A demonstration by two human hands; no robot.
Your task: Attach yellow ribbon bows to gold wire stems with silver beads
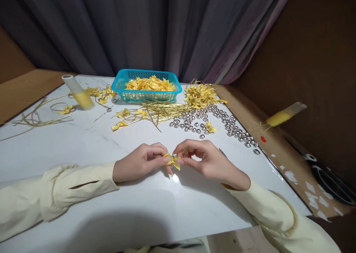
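Note:
A small yellow ribbon bow (pixel 174 161) is held between my two hands, just above the white tabletop. My left hand (pixel 143 158) pinches the bow's left side between thumb and fingers. On its other side, my right hand (pixel 204 158) is closed with thumb and forefinger at the bow's middle and right loop. Whether a bead or wire is also in the right fingertips is too small to tell. Beyond the hands lie gold wire stems (pixel 164 111), a few loose yellow bows (pixel 119 125) and many silver beads (pixel 190 121).
A blue basket (pixel 151 96) of yellow bows stands at the back, beside a pile of wired bows (pixel 201 95). At left are a yellow-filled tube (pixel 83 99) and loose gold wires (pixel 33 121). Another tube (pixel 286 114), scissors (pixel 330 178) and paper scraps (pixel 311 199) lie right.

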